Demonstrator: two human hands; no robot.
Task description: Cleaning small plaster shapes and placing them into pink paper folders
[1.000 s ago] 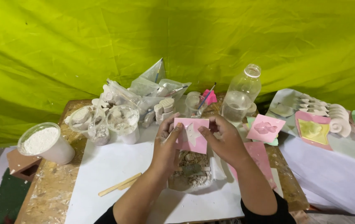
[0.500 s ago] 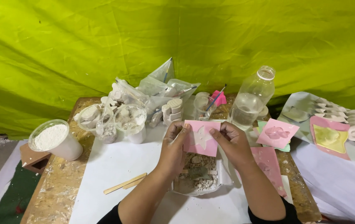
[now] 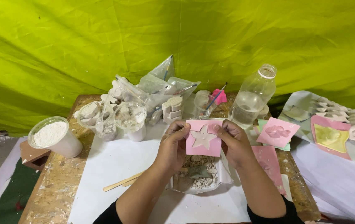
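Note:
Both hands hold a pink square mould with a white star-shaped cast in its middle. My left hand grips its left edge and my right hand grips its right edge, thumbs on the face. The mould is held above a clear plastic tub of broken white plaster bits on a white sheet.
A tub of white powder stands at the left. Wooden sticks lie on the sheet. Plastic cups and bags, a clear bottle, other pink moulds and white casts crowd the back and right.
The view has shifted slightly. The mould has been turned so the star cast now faces up clearly between my hands.

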